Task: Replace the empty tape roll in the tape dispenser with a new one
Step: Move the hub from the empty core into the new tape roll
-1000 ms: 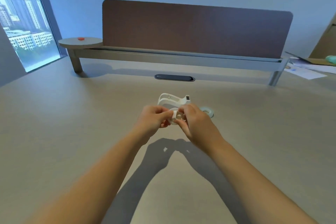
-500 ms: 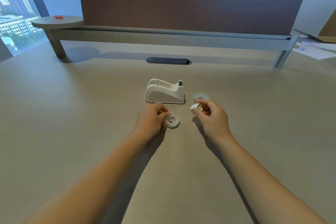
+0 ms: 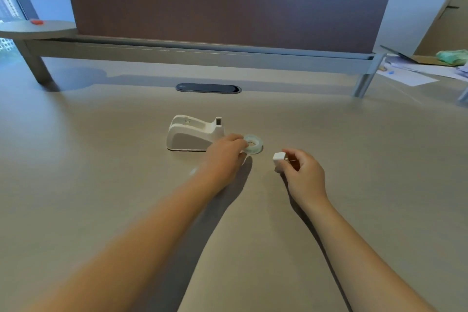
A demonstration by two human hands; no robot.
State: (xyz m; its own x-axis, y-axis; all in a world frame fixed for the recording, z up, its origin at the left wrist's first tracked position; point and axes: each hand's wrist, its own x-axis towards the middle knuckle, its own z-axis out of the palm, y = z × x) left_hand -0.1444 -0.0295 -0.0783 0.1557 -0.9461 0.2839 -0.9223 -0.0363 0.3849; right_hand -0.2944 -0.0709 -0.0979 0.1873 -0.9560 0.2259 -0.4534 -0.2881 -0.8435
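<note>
Beige tabletop (image 3: 101,159) now bears the dispenser (image 3: 193,135), hollow. Your left hand (image 3: 222,157) has dropped the spent core and reaches to one o'clock, fingertips closing on the new roll (image 3: 253,144). Your right hand (image 3: 302,172) pinches the white spindle (image 3: 279,161), ready for threading.

White tape dispenser (image 3: 192,134) stands upright with its cradle empty; a clear new tape roll (image 3: 254,144) lies flat just right of it
</note>
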